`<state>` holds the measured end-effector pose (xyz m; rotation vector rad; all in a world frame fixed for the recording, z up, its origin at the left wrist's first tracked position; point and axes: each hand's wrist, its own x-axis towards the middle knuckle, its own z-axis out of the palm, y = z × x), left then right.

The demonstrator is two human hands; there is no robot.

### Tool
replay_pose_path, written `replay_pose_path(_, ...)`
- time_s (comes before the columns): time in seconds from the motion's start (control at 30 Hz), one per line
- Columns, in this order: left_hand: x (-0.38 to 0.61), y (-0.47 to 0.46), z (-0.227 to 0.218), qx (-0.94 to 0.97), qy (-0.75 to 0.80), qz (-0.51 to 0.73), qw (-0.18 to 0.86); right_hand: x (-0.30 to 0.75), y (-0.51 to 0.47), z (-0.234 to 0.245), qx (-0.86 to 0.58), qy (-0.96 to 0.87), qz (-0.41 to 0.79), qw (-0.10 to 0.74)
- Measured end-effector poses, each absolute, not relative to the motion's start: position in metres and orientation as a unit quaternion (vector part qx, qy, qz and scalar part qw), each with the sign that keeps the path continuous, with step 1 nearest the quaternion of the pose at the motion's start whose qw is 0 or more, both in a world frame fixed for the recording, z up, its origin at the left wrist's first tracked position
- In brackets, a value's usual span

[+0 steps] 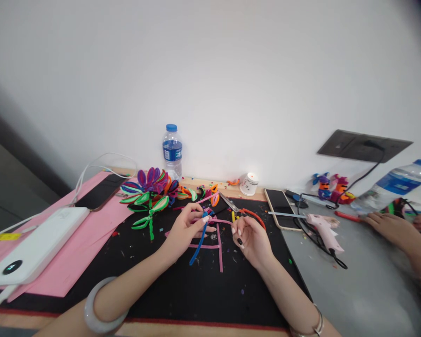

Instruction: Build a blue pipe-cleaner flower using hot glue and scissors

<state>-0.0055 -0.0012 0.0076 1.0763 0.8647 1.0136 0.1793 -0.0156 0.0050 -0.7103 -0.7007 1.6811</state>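
Over the black mat (196, 290), my left hand (189, 227) is closed, pinching a blue pipe cleaner (198, 248) where it crosses a pink pipe cleaner (221, 221). The blue one hangs down from the fingertips. My right hand (252, 239) is closed too, thumb and finger pinching the right end of that pink strip. Below the hands, loose pink pipe cleaners (220, 257) lie on the mat. Scissors with orange handles (254, 216) lie just behind my right hand. A flower of coloured pipe cleaners (150, 201) lies to the left of my left hand.
At left are a white power bank (38, 245), a phone (100, 192) and pink sheets (80, 262). A water bottle (172, 154) and paper cup (249, 184) stand along the wall. Rightward are another phone (282, 210), a corded glue gun (324, 231) and another person's hand (389, 227).
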Motion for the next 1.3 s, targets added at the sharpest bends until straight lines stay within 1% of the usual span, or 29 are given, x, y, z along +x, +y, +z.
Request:
replay_pose_path(0.23,-0.0051,-0.0017,0.0082,0.475,0.385,0.448,0.653,0.1813,-0.0147,0.0030,-0.308,-0.308,0.712,0.550)
replay_pose_path(0.47,-0.0053,-0.0015,0.0087,0.471,0.384,0.444,0.659,0.1818,-0.0142,0.0038,-0.301,-0.282,0.730,0.545)
replay_pose_path(0.9,-0.0049,-0.0017,0.0085,0.473,0.384,0.444,0.657,0.1778,-0.0161,0.0080,-0.271,-0.286,0.731,0.558)
replay_pose_path(1.2,-0.0052,-0.0012,0.0083,0.475,0.378,0.442,0.660,0.1790,-0.0177,0.0108,-0.274,-0.323,0.714,0.558)
replay_pose_path(1.3,-0.0053,-0.0022,0.0101,0.470,0.373,0.442,0.666,0.1776,-0.0179,0.0084,-0.318,-0.357,0.670,0.568)
